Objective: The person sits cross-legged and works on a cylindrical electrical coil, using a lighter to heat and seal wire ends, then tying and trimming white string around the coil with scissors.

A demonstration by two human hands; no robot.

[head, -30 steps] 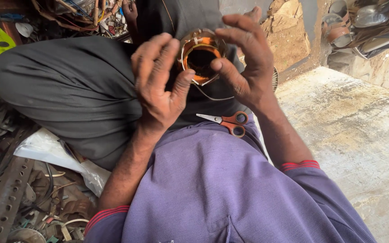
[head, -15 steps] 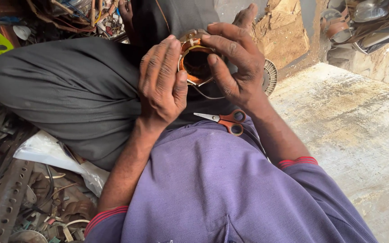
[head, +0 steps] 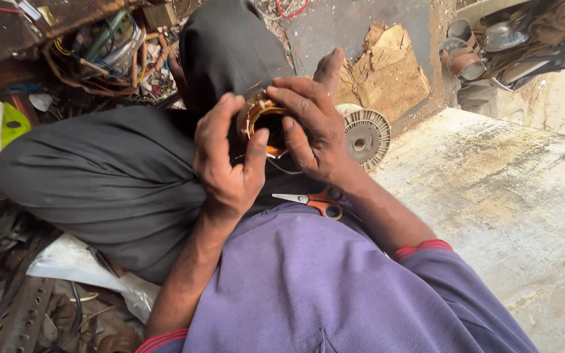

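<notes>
The coil ring [head: 261,122] shows glossy copper wire with orange, shiny bands of tape. Just below the ring, the scissors [head: 314,200] have bright steel blades and smooth orange plastic handles. Right of the ring lies a dull grey metal disc [head: 366,137] with a ribbed edge — beyond it, torn brown cardboard [head: 387,72], rough and matt. Left of the ring, the trousers [head: 99,176] are dark cloth with a faint sheen — the shirt [head: 308,287] below is matt purple cloth.

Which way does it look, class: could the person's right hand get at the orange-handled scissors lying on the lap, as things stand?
Probably yes. The scissors lie uncovered just below the right hand, with nothing between. But that hand and the left hand both grip the copper coil, so it would have to let go first.
</notes>
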